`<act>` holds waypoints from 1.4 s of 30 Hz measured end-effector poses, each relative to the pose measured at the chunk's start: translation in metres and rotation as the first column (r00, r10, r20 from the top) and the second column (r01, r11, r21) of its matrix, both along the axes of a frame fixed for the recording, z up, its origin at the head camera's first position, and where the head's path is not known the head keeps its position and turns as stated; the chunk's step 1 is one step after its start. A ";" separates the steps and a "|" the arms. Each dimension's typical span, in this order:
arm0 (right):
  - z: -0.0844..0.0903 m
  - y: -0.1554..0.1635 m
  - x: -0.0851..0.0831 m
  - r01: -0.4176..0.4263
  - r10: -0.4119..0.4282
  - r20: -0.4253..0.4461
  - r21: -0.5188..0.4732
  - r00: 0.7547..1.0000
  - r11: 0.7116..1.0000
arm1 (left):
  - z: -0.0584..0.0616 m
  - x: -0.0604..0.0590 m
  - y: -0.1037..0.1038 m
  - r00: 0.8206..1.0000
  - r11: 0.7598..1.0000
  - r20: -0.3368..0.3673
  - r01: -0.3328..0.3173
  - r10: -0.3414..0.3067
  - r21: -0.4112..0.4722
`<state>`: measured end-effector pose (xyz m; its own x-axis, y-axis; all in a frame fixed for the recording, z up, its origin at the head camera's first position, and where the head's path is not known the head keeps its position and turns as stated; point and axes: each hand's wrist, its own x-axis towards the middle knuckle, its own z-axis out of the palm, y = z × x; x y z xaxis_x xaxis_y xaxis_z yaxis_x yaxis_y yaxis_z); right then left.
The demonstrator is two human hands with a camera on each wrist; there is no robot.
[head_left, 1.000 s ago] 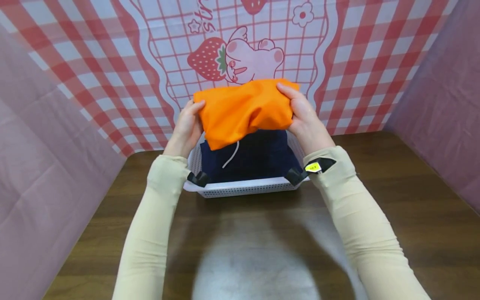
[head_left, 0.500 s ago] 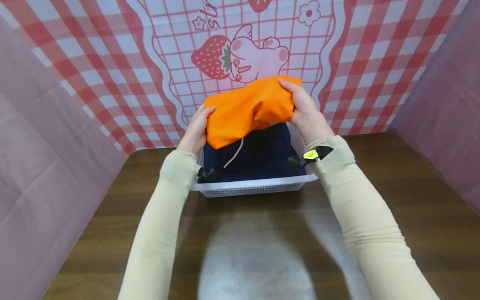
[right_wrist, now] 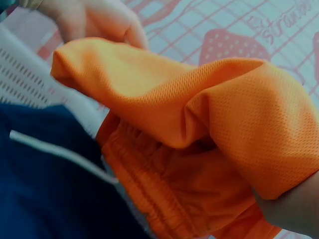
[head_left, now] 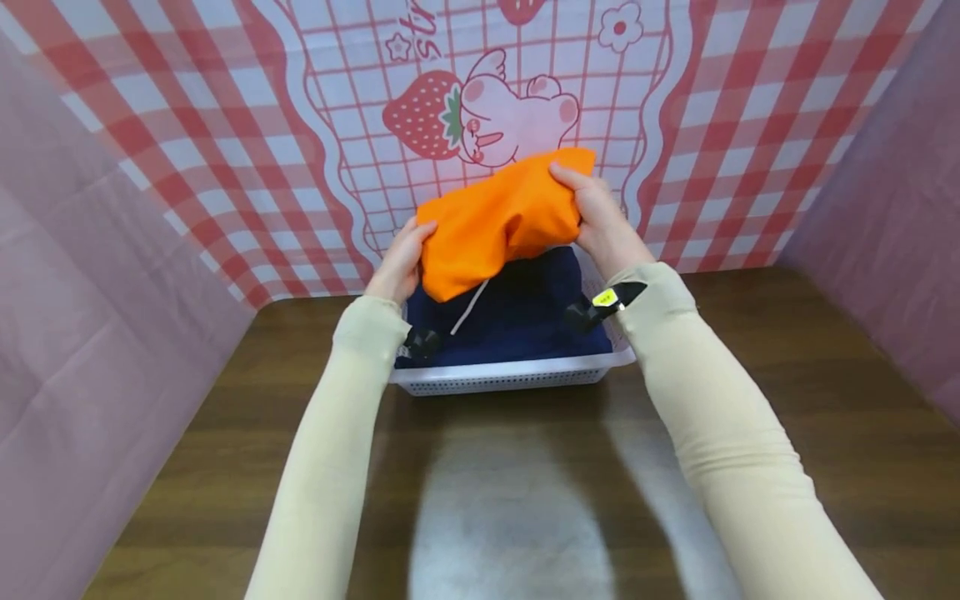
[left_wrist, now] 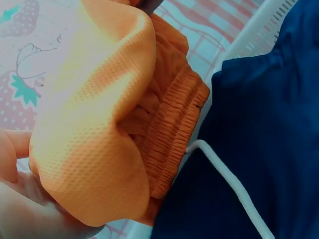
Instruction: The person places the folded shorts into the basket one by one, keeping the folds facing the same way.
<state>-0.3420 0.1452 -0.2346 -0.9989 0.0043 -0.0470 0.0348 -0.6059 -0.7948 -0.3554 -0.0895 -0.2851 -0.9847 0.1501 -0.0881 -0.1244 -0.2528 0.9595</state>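
Hands grip orange shorts; backdrop lettering (partly cropped) unreadable.

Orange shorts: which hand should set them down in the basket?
Probably the right hand: it grips the orange shorts from above, while the left hand only supports the lower end over the white basket.

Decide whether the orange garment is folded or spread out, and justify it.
Folded: the orange garment is a compact, doubled-over bundle held between both hands, layers and elastic waistband tucked underneath, above the basket.
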 end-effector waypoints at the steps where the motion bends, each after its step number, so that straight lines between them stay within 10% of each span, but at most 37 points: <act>1: -0.004 0.000 0.000 -0.003 0.003 0.004 0.011 1.000 1.000 | -0.003 0.000 -0.001 1.000 1.000 0.004 0.001 -0.001 -0.010; 21: -0.040 0.010 0.019 -0.174 0.133 0.171 0.251 0.976 0.952 | -0.021 0.021 -0.021 0.997 0.986 0.037 0.065 -0.060 -0.156; 30: -0.053 0.021 0.022 -0.264 0.168 0.299 0.317 0.939 0.911 | -0.018 0.032 -0.026 0.994 0.942 0.026 0.110 -0.108 -0.318; 42: -0.073 0.033 0.026 -0.360 0.169 0.362 0.568 0.917 0.740 | -0.026 0.043 -0.036 0.982 0.826 0.061 0.185 -0.181 -0.533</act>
<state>-0.3156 0.1778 -0.3079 -0.9094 -0.1346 -0.3936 0.3868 0.0750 -0.9191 -0.3121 -0.1256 -0.3113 -0.9429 0.2549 -0.2143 -0.1246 0.3268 0.9368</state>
